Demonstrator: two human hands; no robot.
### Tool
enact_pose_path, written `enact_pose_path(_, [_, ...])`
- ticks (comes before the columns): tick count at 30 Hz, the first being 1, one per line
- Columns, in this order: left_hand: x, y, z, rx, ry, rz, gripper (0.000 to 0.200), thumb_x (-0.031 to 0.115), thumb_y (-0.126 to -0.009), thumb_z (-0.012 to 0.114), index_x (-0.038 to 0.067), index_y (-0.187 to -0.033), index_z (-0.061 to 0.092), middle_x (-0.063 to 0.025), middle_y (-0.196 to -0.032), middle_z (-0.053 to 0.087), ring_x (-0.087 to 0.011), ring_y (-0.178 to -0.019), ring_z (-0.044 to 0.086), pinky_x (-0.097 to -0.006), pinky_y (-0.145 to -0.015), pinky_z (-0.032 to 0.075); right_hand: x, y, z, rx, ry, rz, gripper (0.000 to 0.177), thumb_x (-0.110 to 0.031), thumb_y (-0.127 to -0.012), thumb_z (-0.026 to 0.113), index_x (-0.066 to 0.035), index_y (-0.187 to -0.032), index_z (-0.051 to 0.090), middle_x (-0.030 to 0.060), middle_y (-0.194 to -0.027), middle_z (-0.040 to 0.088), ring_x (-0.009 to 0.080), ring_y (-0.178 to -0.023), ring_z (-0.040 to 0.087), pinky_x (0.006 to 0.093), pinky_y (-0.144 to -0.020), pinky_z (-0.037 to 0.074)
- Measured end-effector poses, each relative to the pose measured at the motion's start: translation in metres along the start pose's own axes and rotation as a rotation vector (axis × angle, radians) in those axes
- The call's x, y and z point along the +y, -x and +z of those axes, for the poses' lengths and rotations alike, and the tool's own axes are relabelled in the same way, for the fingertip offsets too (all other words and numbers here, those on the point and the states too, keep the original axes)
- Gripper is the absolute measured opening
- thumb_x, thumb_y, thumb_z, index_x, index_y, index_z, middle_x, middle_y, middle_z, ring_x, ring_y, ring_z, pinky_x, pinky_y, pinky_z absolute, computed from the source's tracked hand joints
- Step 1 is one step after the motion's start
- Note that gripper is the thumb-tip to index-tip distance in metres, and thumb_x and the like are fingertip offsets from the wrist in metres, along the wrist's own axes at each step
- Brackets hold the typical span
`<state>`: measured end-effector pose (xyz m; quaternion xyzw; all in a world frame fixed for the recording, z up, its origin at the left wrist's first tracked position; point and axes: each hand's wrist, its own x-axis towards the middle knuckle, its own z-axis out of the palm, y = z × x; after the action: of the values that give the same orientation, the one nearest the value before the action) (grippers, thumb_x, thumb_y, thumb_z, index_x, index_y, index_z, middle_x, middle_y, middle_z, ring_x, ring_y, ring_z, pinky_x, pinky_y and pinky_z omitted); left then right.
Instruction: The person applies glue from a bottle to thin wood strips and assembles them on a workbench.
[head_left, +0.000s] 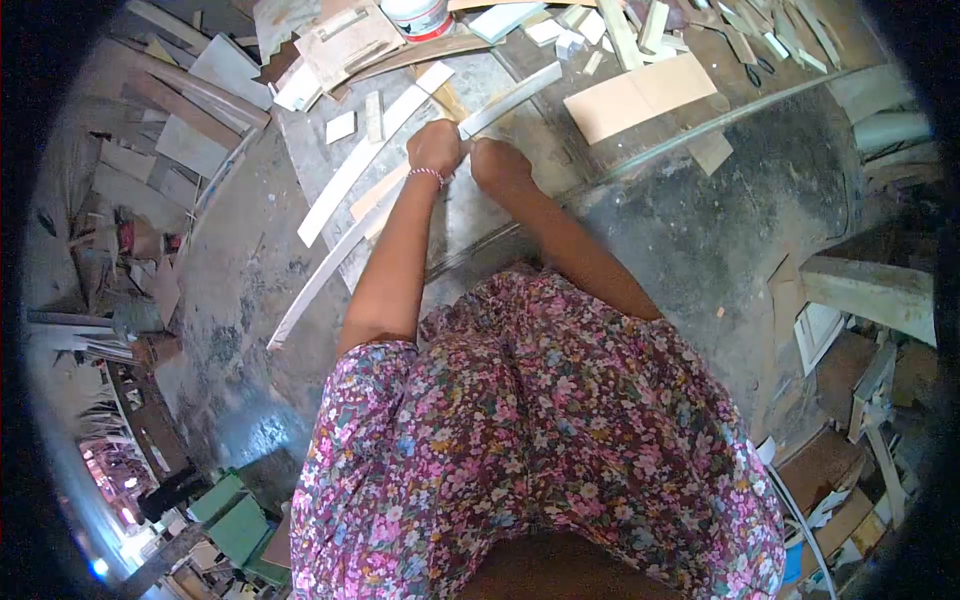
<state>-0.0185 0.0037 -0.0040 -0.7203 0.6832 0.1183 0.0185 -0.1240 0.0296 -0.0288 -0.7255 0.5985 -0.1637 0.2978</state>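
My left hand is closed on a long, narrow white strip, which runs from the lower left up under the hand. The strip's line continues beyond the hand as a pale piece reaching up to the right. Close beside it, my right hand is closed, its fingers curled near the strip; what it holds, if anything, is hidden. A wider white board lies to the left of my left hand. A tan wooden piece shows just above the hands.
The worktable bears a tan panel at the right, a white bucket at the back, scissors and several offcuts. Wood scraps are piled at the left, and more boards lie at the lower right.
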Motion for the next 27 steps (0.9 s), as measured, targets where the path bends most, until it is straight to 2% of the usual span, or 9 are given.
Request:
enact_pose_path(2, [0.001,-0.003,-0.006,-0.057,0.019,-0.002,0.031,0.031,-0.063,0.064,0.002,-0.071,0.060,-0.0171,-0.076,0.058,-0.0298,-0.073,0.057,-0.0366,-0.063,0.045,-0.002,0.003,-0.009,0.028,0.013,-0.039,0.023,-0.016,-0.077,0.038,0.000,-0.074,0.054,0.0200,-0.073,0.057,0.0320,-0.070,0.057,0.0408,-0.062,0.046])
enact_pose_path(5, [0.002,-0.001,-0.008,-0.028,0.009,-0.012,0.031,0.031,-0.062,0.064,0.002,-0.072,0.060,-0.0170,-0.077,0.058,-0.0297,-0.074,0.057,-0.0365,-0.063,0.045,0.002,0.017,-0.012,-0.026,0.143,-0.105,0.023,-0.015,-0.074,0.042,0.001,-0.084,0.056,0.0197,-0.078,0.058,0.0311,-0.073,0.058,0.0400,-0.064,0.047])
enact_pose_path(10, [-0.003,-0.001,0.002,0.026,0.027,0.040,0.041,0.039,-0.061,0.064,-0.001,-0.069,0.058,-0.0197,-0.075,0.057,-0.0318,-0.071,0.057,-0.0385,-0.063,0.044,0.013,0.014,-0.001,-0.092,0.104,-0.028,0.023,-0.017,-0.074,0.042,0.001,-0.080,0.056,0.0206,-0.077,0.057,0.0321,-0.073,0.058,0.0407,-0.064,0.046])
enact_pose_path(16, [-0.008,-0.005,0.008,0.077,-0.001,0.055,0.035,0.035,-0.065,0.059,0.000,-0.070,0.059,-0.0199,-0.075,0.057,-0.0321,-0.071,0.056,-0.0386,-0.061,0.045,0.003,-0.010,0.008,0.001,0.014,-0.069,0.022,-0.015,-0.073,0.042,0.001,-0.072,0.057,0.0201,-0.076,0.058,0.0313,-0.070,0.058,0.0412,-0.063,0.046])
enact_pose_path(19, [-0.005,-0.007,0.003,-0.012,-0.013,0.057,0.032,0.032,-0.066,0.058,0.000,-0.070,0.059,-0.0202,-0.075,0.057,-0.0324,-0.071,0.056,-0.0387,-0.062,0.045,0.010,-0.011,0.013,0.043,0.027,-0.079,0.020,-0.015,-0.073,0.043,0.001,-0.072,0.056,0.0198,-0.073,0.058,0.0313,-0.068,0.058,0.0406,-0.061,0.047])
enact_pose_path(20, [-0.005,-0.008,0.005,-0.025,-0.017,0.025,0.034,0.033,-0.063,0.064,0.001,-0.073,0.059,-0.0164,-0.079,0.058,-0.0293,-0.076,0.057,-0.0371,-0.065,0.045,0.010,-0.012,0.015,0.058,0.037,-0.099,0.020,-0.015,-0.073,0.044,0.001,-0.072,0.056,0.0197,-0.072,0.058,0.0313,-0.068,0.058,0.0402,-0.060,0.047])
enact_pose_path(23, [-0.007,-0.010,0.004,-0.005,0.029,0.012,0.035,0.035,-0.063,0.060,0.001,-0.071,0.060,-0.0201,-0.074,0.057,-0.0322,-0.070,0.057,-0.0386,-0.061,0.045,0.006,0.016,-0.011,-0.088,0.094,-0.046,0.029,-0.021,-0.078,0.038,0.003,-0.080,0.053,0.0202,-0.075,0.057,0.0351,-0.070,0.057,0.0439,-0.066,0.044])
enact_pose_path(26, [-0.006,-0.007,0.007,-0.011,0.036,0.050,0.038,0.038,-0.062,0.062,0.000,-0.068,0.059,-0.0197,-0.072,0.057,-0.0315,-0.069,0.057,-0.0378,-0.060,0.044,0.015,0.018,0.000,-0.094,0.206,-0.076,0.027,-0.021,-0.079,0.038,0.002,-0.082,0.052,0.0195,-0.074,0.057,0.0352,-0.069,0.057,0.0441,-0.064,0.045])
enact_pose_path(27, [-0.008,-0.007,0.005,0.004,0.017,0.062,0.039,0.038,-0.062,0.062,0.000,-0.067,0.059,-0.0196,-0.072,0.057,-0.0313,-0.069,0.057,-0.0376,-0.060,0.045,0.012,0.016,0.000,-0.078,0.155,-0.040,0.027,-0.021,-0.079,0.038,0.002,-0.082,0.052,0.0193,-0.074,0.057,0.0351,-0.068,0.057,0.0439,-0.063,0.045])
